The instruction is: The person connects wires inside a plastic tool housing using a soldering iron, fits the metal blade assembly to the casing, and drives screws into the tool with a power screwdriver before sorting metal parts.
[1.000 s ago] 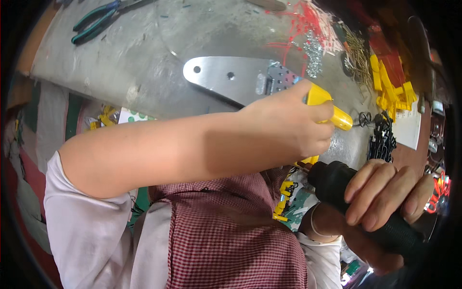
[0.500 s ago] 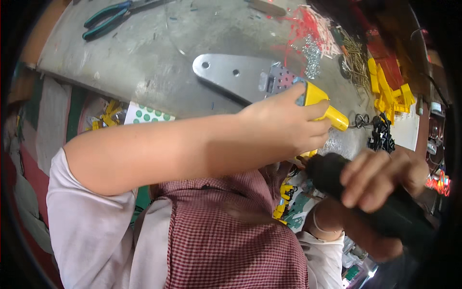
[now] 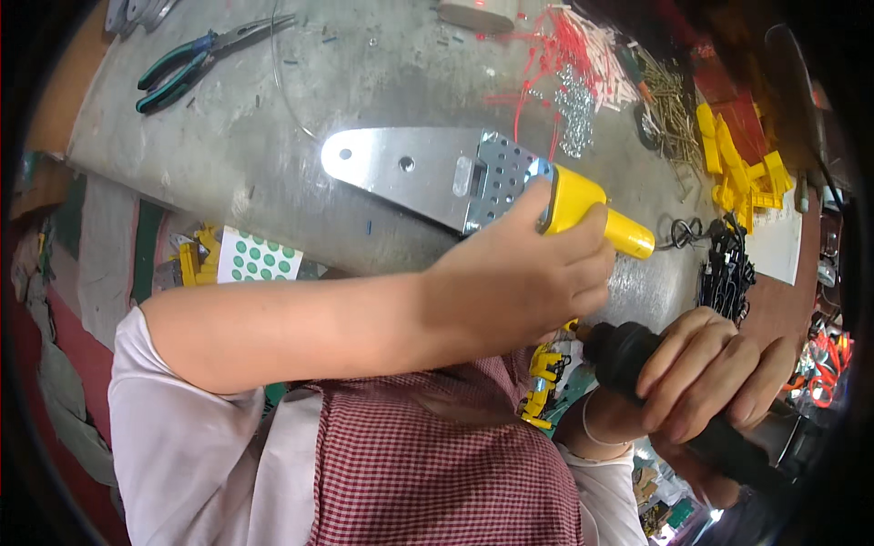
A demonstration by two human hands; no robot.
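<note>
A yellow tool handle (image 3: pixel 587 207) is being gripped by the closed left hand (image 3: pixel 519 278); a black power tool (image 3: pixel 674 391) is being clasped by the right hand (image 3: pixel 719 373), now raised closer.

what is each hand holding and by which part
Left hand grips the yellow-handled tool by its handle; right hand wraps the black power tool round its body.

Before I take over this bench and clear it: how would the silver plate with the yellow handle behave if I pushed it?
The metal plate looks stiff and flat, so it would probably slide across the worktop rather than bend or roll. The left hand has its grip on the yellow handle, perhaps the heavier end, so it might pivot.
</note>
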